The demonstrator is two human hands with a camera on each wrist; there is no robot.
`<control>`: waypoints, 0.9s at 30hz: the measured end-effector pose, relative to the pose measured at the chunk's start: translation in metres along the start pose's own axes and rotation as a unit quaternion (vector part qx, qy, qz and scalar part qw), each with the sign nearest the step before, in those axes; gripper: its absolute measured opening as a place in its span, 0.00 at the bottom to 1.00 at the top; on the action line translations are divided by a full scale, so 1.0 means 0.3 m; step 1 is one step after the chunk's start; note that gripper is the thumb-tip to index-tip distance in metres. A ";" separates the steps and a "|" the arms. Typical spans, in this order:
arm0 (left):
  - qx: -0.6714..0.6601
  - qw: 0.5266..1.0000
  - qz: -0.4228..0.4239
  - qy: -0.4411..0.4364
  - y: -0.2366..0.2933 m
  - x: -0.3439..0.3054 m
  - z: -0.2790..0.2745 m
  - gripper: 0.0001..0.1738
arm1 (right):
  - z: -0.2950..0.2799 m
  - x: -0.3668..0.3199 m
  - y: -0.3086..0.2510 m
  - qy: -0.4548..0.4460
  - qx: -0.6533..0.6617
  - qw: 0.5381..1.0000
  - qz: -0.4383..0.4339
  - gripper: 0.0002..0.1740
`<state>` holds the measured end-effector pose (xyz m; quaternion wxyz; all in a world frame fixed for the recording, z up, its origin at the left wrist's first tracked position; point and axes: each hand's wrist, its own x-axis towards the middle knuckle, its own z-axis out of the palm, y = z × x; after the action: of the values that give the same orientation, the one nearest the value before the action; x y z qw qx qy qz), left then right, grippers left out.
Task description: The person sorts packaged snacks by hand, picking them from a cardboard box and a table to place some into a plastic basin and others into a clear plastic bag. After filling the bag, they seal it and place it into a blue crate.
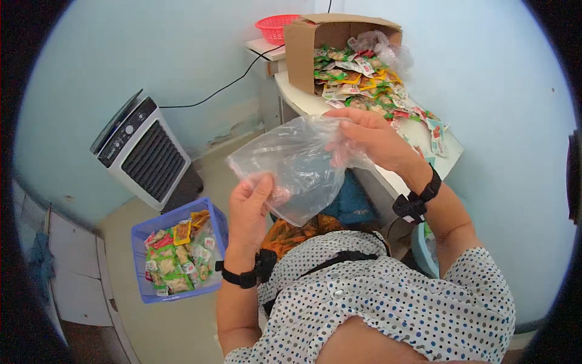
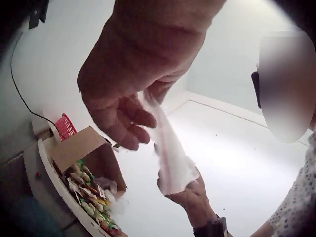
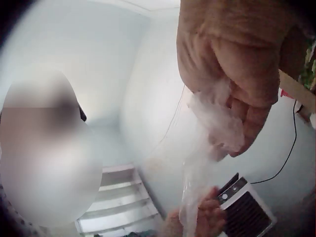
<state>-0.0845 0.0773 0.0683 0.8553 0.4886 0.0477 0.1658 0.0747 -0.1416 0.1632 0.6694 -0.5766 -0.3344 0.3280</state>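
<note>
A clear plastic bag (image 1: 303, 170) is stretched between both hands in the head view. The left hand (image 1: 250, 209) pinches its lower left edge between thumb and fingers. Higher up, the right hand (image 1: 376, 136) grips the bag's bunched upper right side. In the left wrist view the left hand (image 2: 138, 74) has the bag (image 2: 170, 163) hanging from its fingers towards the other hand. Crumpled plastic (image 3: 222, 121) lies in the curled fingers of the right hand (image 3: 237, 69) in the right wrist view.
A cardboard box (image 1: 300, 57) on its side spills small packets (image 1: 364, 85) over a white table (image 1: 448, 148). A blue basket (image 1: 138, 261) of packets stands on the floor, near an air cooler (image 1: 145, 151). A red basket (image 1: 273, 30) sits behind.
</note>
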 end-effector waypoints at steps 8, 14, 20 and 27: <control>0.172 0.968 0.116 0.143 0.037 -0.024 -0.027 0.08 | -0.056 0.002 0.053 0.041 0.053 0.997 -0.037 0.18; 0.268 0.945 0.143 0.122 0.054 -0.037 -0.006 0.08 | -0.051 -0.015 0.025 0.060 0.124 0.990 -0.021 0.23; 0.324 0.932 0.138 0.091 0.055 -0.042 -0.006 0.06 | -0.088 0.002 0.057 0.059 0.069 0.996 -0.022 0.21; 0.329 0.931 0.143 0.071 0.075 -0.050 -0.009 0.07 | -0.119 -0.009 0.088 0.027 -0.034 0.999 0.031 0.11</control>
<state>-0.1046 0.0852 0.0849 0.6081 0.7312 0.0892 0.2958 0.1012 -0.1602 0.1330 0.6479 -0.6178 -0.3091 0.3210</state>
